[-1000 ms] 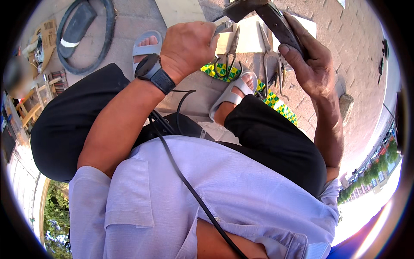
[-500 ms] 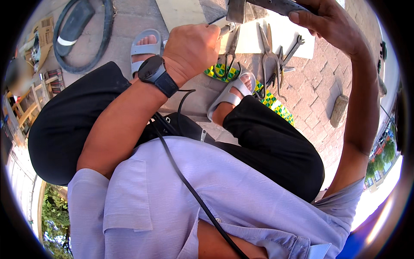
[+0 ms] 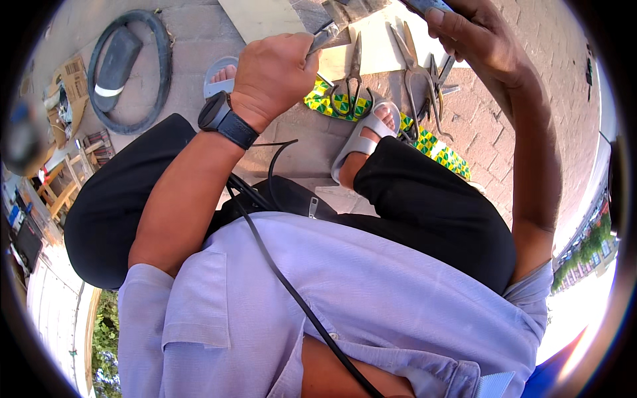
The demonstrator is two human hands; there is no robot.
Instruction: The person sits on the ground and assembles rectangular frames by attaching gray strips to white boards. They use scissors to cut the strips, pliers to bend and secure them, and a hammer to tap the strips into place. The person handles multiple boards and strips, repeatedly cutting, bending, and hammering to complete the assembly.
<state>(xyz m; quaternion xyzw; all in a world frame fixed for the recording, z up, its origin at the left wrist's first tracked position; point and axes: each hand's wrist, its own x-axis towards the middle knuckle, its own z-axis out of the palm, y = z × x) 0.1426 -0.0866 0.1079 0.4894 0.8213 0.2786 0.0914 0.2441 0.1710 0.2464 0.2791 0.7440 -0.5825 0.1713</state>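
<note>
My left hand (image 3: pixel 275 76), with a dark watch on its wrist, is closed around a silver metal tool (image 3: pixel 323 38); its kind is hidden by the fist. The tool's end is beside a worn grey metal block (image 3: pixel 355 10) at the top edge. To the right, my raised right hand (image 3: pixel 474 33) is wrapped around the grey handle of a hammer (image 3: pixel 428 5), whose head is out of view. Below and between the hands lie long-handled metal shears (image 3: pixel 355 79), a second pair of shears (image 3: pixel 413 76) and a wrench (image 3: pixel 446 69).
A yellow-green patterned sheet (image 3: pixel 441 159) and a pale board (image 3: pixel 262 18) lie on the brick paving. My sandalled feet flank the tools. A black tyre-like ring (image 3: pixel 166 66) surrounds a dark sole-shaped piece (image 3: pixel 116 66) at left. Torn cardboard (image 3: pixel 74 83) is beyond it.
The hammer's head has left the view at the top, and my right hand sits higher. My left hand keeps its hold on the silver tool. The whole view has shifted slightly.
</note>
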